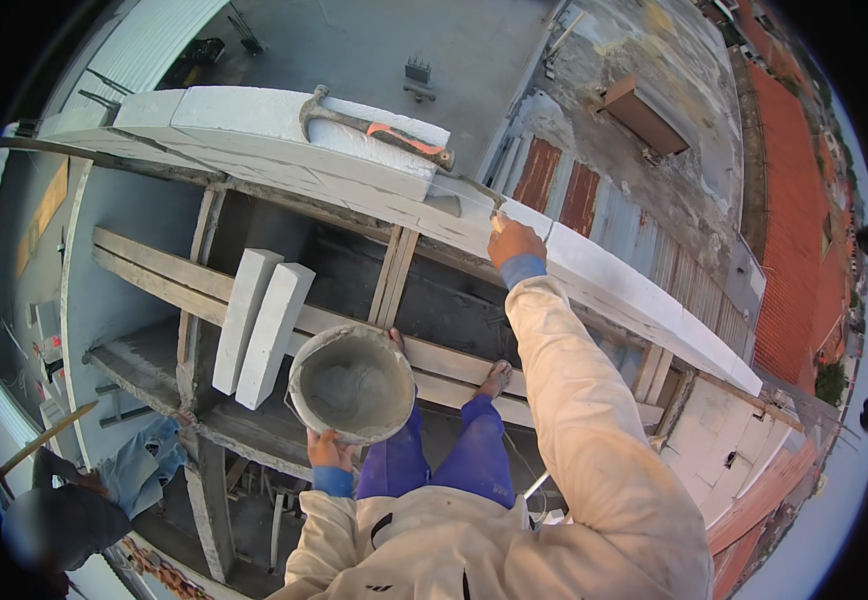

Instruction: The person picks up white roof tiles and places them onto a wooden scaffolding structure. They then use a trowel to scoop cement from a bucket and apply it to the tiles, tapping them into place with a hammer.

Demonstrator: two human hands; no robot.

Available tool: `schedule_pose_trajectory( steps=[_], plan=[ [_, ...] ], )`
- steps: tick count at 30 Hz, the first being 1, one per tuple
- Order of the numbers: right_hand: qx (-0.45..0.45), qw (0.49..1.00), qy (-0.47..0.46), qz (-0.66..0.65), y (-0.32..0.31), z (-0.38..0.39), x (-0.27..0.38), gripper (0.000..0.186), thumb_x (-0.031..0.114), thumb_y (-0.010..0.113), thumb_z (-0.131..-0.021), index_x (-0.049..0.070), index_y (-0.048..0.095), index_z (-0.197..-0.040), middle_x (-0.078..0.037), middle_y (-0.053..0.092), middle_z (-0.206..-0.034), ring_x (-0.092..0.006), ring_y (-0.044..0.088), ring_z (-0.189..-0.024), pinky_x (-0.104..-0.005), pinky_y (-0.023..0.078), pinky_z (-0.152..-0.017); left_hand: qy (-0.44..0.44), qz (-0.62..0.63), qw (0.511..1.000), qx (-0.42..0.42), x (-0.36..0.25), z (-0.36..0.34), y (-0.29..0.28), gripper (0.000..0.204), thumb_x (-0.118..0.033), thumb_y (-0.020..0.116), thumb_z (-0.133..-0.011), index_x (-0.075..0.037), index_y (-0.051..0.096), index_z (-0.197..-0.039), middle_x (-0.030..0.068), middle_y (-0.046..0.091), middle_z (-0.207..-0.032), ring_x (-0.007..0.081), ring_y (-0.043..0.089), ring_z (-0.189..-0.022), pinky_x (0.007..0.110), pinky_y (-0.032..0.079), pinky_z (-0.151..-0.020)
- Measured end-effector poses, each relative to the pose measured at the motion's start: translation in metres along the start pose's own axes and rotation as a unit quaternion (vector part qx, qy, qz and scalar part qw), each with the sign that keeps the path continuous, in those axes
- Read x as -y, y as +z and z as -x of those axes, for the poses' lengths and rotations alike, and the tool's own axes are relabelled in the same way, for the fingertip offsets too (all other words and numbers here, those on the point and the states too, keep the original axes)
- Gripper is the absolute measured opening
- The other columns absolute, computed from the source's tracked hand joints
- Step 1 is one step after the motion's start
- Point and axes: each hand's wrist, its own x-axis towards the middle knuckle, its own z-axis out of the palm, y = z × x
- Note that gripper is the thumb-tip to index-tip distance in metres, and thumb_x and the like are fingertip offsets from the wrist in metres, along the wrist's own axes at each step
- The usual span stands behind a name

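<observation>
My left hand [329, 450] grips the near left side of a grey bucket [300, 403], which holds wet grey mortar [356, 380]. The bucket is tilted so its mouth faces up toward me. My right hand [517, 246] is stretched forward, closed round the wooden handle of a trowel [497, 218]. The trowel's thin blade points away to the left, over the top of a white block wall [624, 268]. A patch of mortar [443, 205] lies beside the blade, near the end of the upper row of blocks [244, 112]. A claw hammer [379, 131] rests on that row.
My bare feet [495, 380] stand on wooden planks [444, 362] above a deep gap. Two loose white blocks [272, 335] lie across the planks, left of the bucket. Another person [104, 495] is at the lower left. Beyond the wall lie a lower concrete surface and metal roofing [644, 232].
</observation>
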Motion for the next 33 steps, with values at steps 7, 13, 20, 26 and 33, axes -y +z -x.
schedule_pose_trajectory(
  steps=[7, 13, 20, 26, 33],
  plan=[
    [0.033, 0.995, 0.059, 0.068, -0.001, -0.004, -0.01, 0.035, 0.021, 0.055, -0.099, 0.018, 0.067, -0.132, -0.015, 0.072, -0.121, -0.0328, 0.07, -0.113, -0.0458, 0.056, -0.096, -0.019, -0.011, 1.0, -0.015, 0.004, 0.009, 0.005, 0.064, -0.001, 0.057, -0.078, -0.015, 0.05, -0.14, 0.0079, 0.059, -0.116, 0.0302, 0.063, -0.099, 0.06, 0.056, -0.088],
    [0.005, 0.984, 0.151, 0.099, 0.028, -0.023, -0.131, 0.037, 0.021, 0.054, -0.099, 0.017, 0.064, -0.134, -0.015, 0.071, -0.125, -0.0345, 0.069, -0.116, -0.0452, 0.056, -0.097, -0.021, -0.033, 0.998, 0.041, 0.004, 0.013, 0.023, 0.066, 0.001, 0.058, -0.079, -0.015, 0.049, -0.142, 0.0075, 0.059, -0.118, 0.0301, 0.063, -0.102, 0.059, 0.055, -0.093],
    [0.019, 0.96, 0.262, 0.094, 0.038, -0.053, -0.293, 0.04, 0.022, 0.051, -0.101, 0.014, 0.059, -0.139, -0.017, 0.069, -0.128, -0.0351, 0.069, -0.116, -0.0458, 0.056, -0.096, -0.002, -0.118, 0.987, 0.113, 0.004, 0.027, 0.078, 0.068, 0.002, 0.052, -0.079, -0.013, 0.046, -0.145, 0.0112, 0.062, -0.121, 0.0293, 0.068, -0.1, 0.045, 0.063, -0.078],
    [-0.231, 0.953, 0.112, -0.161, 0.072, 0.129, -0.334, 0.045, 0.026, 0.066, -0.096, 0.006, 0.063, -0.136, -0.021, 0.071, -0.117, -0.0344, 0.07, -0.112, -0.0437, 0.056, -0.093, 0.004, -0.217, 0.966, 0.138, 0.026, 0.033, 0.149, 0.071, 0.002, 0.053, -0.08, -0.007, 0.043, -0.15, 0.0146, 0.063, -0.128, 0.031, 0.069, -0.108, 0.047, 0.063, -0.087],
    [0.093, 0.961, -0.118, -0.231, 0.058, 0.285, -0.242, 0.05, 0.027, 0.07, -0.093, 0.007, 0.062, -0.138, -0.019, 0.073, -0.104, -0.0388, 0.07, -0.093, -0.044, 0.056, -0.084, 0.16, -0.418, 0.861, 0.242, 0.058, 0.049, 0.233, 0.065, 0.002, 0.058, -0.081, 0.003, 0.053, -0.146, 0.0105, 0.07, -0.117, 0.0155, 0.065, -0.104, 0.028, 0.05, -0.093]
  ],
)
